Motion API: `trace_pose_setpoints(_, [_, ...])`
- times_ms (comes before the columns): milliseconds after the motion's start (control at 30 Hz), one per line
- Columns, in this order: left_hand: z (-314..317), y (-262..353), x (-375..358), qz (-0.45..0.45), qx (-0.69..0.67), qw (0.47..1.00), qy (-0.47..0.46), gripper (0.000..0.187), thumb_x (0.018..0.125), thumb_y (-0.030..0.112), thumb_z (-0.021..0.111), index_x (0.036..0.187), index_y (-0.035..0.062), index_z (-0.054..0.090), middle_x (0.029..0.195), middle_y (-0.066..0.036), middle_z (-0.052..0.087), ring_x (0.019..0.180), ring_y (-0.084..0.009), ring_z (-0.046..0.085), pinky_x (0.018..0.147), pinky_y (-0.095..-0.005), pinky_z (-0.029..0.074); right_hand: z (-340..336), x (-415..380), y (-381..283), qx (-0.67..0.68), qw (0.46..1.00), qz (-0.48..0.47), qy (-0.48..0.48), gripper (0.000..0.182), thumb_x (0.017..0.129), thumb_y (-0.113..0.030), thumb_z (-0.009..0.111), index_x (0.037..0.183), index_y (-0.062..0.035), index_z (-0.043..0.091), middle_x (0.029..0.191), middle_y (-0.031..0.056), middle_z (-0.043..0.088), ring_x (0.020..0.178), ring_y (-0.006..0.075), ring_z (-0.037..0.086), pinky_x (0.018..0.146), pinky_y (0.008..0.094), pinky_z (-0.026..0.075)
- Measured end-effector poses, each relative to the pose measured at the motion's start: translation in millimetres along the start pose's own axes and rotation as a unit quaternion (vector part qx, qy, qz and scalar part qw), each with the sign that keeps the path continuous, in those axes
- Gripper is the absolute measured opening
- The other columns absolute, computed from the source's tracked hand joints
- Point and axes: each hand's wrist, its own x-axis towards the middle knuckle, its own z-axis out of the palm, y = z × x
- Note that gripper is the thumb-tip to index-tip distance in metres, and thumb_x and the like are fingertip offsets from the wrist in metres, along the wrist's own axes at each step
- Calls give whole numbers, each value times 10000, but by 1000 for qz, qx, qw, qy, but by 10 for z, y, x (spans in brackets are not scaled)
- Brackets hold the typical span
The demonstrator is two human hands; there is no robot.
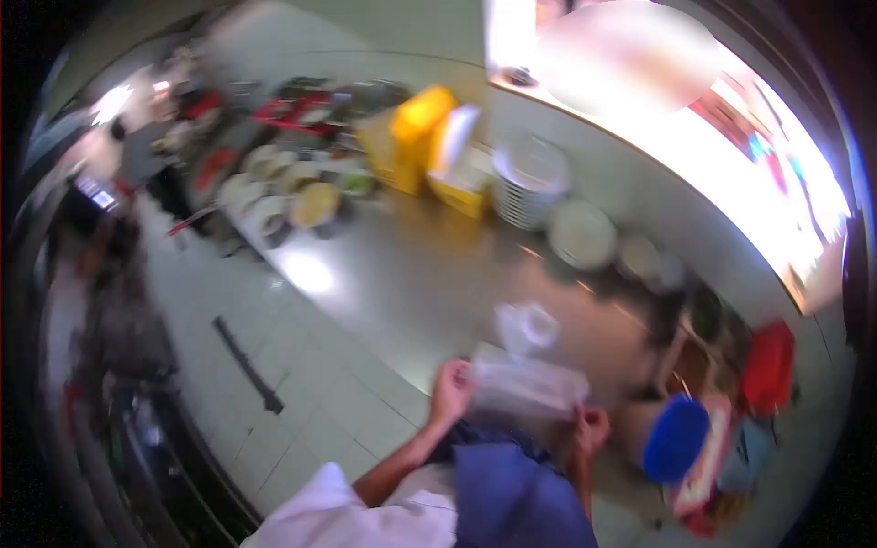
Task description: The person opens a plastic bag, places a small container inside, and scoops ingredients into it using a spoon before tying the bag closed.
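At the front edge of the metal counter, my left hand [451, 393] pinches the left end of a pale, see-through plastic bag [525, 382]. My right hand [591, 427] is closed at the bag's lower right corner. The bag lies stretched between the two hands, close to my body. Just beyond it on the counter sits a small whitish translucent bundle [527, 327], blurred, which may be another plastic bag. Whether anything is inside the flat bag cannot be made out.
Stacked white plates [530, 183] stand along the wall beside yellow boxes [422, 137]. Several bowls [315, 205] are at the counter's far left. A blue oval item [676, 438] and a red container [768, 367] are at the right. Another person [151, 155] stands at the far left.
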Motion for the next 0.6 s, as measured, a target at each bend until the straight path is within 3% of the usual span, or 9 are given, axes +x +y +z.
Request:
trace_pose_setpoints(33, [5, 77, -38, 63, 40, 997, -15, 280, 908, 218, 757, 1112, 52, 660, 974, -95, 636, 779, -171, 620, 725, -330, 540, 95, -75, -211, -18, 1000, -11, 2, 244, 859, -173, 821, 797, -50, 619, 691, -5, 576, 643, 92, 513, 588, 266, 432])
trace_pose_setpoints(67, [-5, 191, -47, 95, 22, 990, -101, 279, 923, 217, 741, 1126, 43, 664, 950, -110, 662, 788, -182, 640, 739, -337, 546, 86, -52, -117, 35, 995, -67, -63, 225, 862, -147, 811, 795, -54, 618, 689, 0, 577, 631, 88, 507, 565, 267, 426])
trace_pose_setpoints(133, [-5, 646, -92, 80, -36, 955, -283, 214, 937, 208, 720, 1096, 64, 713, 914, -92, 724, 827, -180, 675, 778, -329, 551, 213, -163, -346, 17, 982, -124, -138, 223, 826, -105, 822, 769, -56, 612, 704, 15, 599, 641, 93, 541, 577, 264, 453])
trace_pose_setpoints(167, [9, 790, -166, -5, -93, 932, -351, 183, 928, 193, 722, 1065, 71, 730, 959, -92, 740, 860, -181, 687, 779, -339, 549, 288, -240, -433, -13, 972, -154, -176, 221, 804, -94, 829, 751, -53, 618, 699, 29, 620, 634, 107, 571, 585, 268, 472])
trace_pose_setpoints(200, [104, 782, -130, -20, -67, 898, -434, 341, 966, 321, 702, 1136, 26, 706, 1067, -94, 750, 932, -167, 702, 837, -339, 558, 344, -306, -501, -46, 960, -184, -205, 219, 782, -83, 836, 733, -50, 625, 694, 43, 642, 627, 121, 600, 592, 273, 492])
trace_pose_setpoints(300, [231, 736, -89, 61, 44, 919, -387, 348, 980, 362, 679, 1129, 51, 730, 992, -82, 758, 907, -159, 701, 824, -339, 552, 401, -383, -668, -123, 931, -131, -317, 90, 940, -54, 687, 1015, -18, 722, 889, 87, 736, 869, 157, 700, 757, 318, 565])
trace_pose_setpoints(400, [92, 716, -5, 23, -7, 930, -366, 340, 961, 367, 692, 1129, 76, 744, 953, -84, 756, 852, -171, 699, 765, -337, 553, 467, -384, -882, -81, 938, -114, -317, 140, 961, -109, 684, 1034, 0, 732, 860, 123, 746, 814, 148, 711, 691, 323, 575])
trace_pose_setpoints(500, [28, 709, -36, -96, -145, 909, -379, 369, 969, 387, 685, 1141, 65, 743, 970, -60, 748, 845, -143, 684, 752, -303, 558, 493, -348, -811, -95, 935, -78, -333, 171, 932, -86, 692, 1078, -7, 733, 969, 185, 741, 901, 222, 713, 760, 364, 574])
trace_pose_setpoints(600, [-24, 817, -52, -78, -102, 921, -368, 334, 978, 331, 685, 1141, 45, 739, 983, -53, 736, 865, -116, 669, 756, -280, 562, 683, -305, -589, -109, 927, -252, -256, 222, 719, -155, 883, 748, -62, 684, 702, 90, 698, 624, 156, 677, 582, 325, 541])
